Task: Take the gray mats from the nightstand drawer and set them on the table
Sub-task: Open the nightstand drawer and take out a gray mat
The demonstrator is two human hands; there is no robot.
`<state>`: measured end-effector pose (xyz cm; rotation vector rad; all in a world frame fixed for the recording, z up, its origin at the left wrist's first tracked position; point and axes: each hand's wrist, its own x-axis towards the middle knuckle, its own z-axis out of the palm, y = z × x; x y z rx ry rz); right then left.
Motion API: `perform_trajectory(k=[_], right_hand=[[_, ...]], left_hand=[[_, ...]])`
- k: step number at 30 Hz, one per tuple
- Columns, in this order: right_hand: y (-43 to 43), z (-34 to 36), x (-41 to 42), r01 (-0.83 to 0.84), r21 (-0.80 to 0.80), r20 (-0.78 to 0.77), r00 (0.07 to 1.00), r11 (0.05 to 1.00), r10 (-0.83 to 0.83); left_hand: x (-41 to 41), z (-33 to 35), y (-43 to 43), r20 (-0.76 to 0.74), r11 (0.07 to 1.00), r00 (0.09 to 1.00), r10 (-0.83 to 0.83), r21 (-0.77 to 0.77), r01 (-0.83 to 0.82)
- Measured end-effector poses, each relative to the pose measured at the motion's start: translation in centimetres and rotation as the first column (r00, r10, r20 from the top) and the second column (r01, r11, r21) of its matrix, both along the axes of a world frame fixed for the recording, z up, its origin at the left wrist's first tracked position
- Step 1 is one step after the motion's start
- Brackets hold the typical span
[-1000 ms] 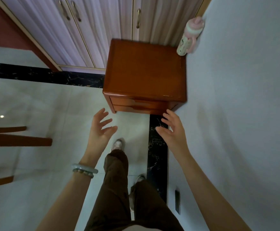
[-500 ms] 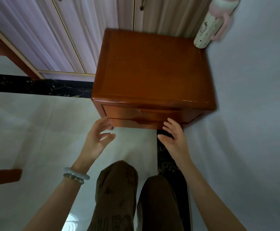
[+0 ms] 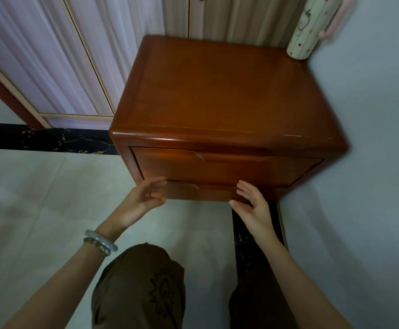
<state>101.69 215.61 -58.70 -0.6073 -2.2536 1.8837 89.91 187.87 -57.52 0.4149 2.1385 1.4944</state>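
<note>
Hands (image 3: 141,203) open; perhaps touching drawer (image 3: 205,193)

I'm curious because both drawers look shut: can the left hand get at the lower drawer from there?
Probably yes. The left hand hangs open right at the left end of the lower drawer, with nothing between them. Whether it touches the wood is unclear.

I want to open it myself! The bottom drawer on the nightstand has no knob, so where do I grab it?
Probably the scooped cut-out in the middle of the top edge of the bottom drawer. Come from the front, hook your fingers into it and pull toward you; the front is otherwise flat. The left hand and right hand are open either side of it.
</note>
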Motion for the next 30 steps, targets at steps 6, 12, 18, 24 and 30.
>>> perform_trajectory(k=[6, 12, 18, 24, 30], right_hand=[[0.9, -3.5, -0.1, 0.097, -0.056, 0.104, 0.990, 0.994, -0.090], [1.9, -6.8, -1.0, 0.143, -0.145, 0.264, 0.959, 0.979, -0.101], [2.9, -8.6, -2.3, 0.230, -0.334, 0.338, 0.934, 0.914, -0.112], [3.4, -9.2, -3.5, 0.191, -0.448, 0.322, 0.946, 0.873, -0.042], [3.7, -9.0, -4.1, 0.241, -0.553, 0.324, 0.944, 0.798, -0.060]], left_hand=[[0.8, -3.9, 3.5, 0.237, 0.994, 0.965, -0.111, 0.017, 0.110], [0.4, -7.4, 7.8, 0.439, 0.995, 0.896, -0.071, 0.098, 0.031], [0.2, -9.0, 9.7, 0.547, 0.962, 0.836, 0.045, 0.202, -0.184], [-0.2, -10.0, 9.8, 0.656, 0.897, 0.750, 0.091, 0.273, -0.348], [0.0, -10.2, 10.2, 0.773, 0.809, 0.628, 0.088, 0.313, -0.498]])
